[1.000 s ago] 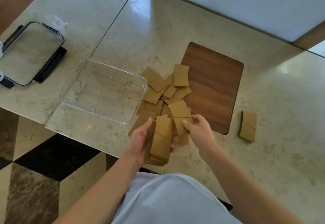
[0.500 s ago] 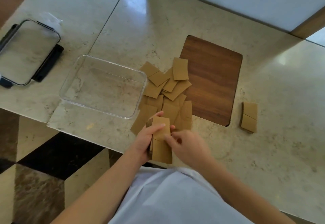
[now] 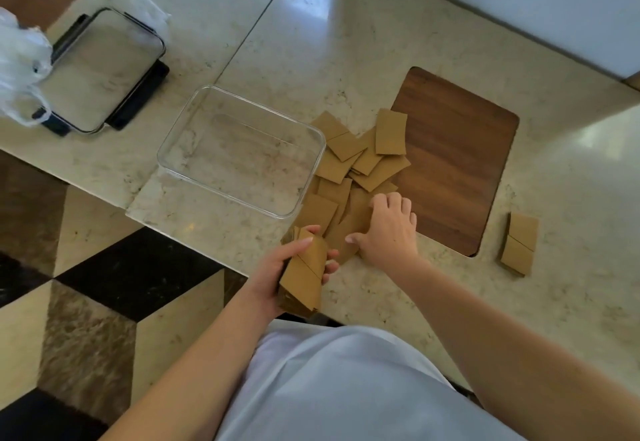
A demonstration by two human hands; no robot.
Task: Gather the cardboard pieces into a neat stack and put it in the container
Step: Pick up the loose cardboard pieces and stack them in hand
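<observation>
My left hand point(image 3: 277, 274) grips a thick stack of brown cardboard pieces point(image 3: 304, 277) near the counter's front edge. Several loose cardboard pieces point(image 3: 360, 160) lie scattered between the clear plastic container point(image 3: 242, 149) and the wooden inlay. My right hand point(image 3: 388, 229) rests palm down on the nearest loose pieces, fingers spread over them; whether it grips one is hidden. A small separate pile of cardboard point(image 3: 519, 243) lies to the right of the inlay. The container holds nothing.
A dark wooden inlay point(image 3: 457, 163) is set in the marble counter point(image 3: 346, 42). The container's lid point(image 3: 100, 69) lies at the far left beside a crumpled plastic bag point(image 3: 20, 59). A wall point(image 3: 519, 0) bounds the far right side.
My right hand left the stack and reached forward onto the loose pieces. The left hand keeps the stack, now lower and tilted near the counter's edge.
</observation>
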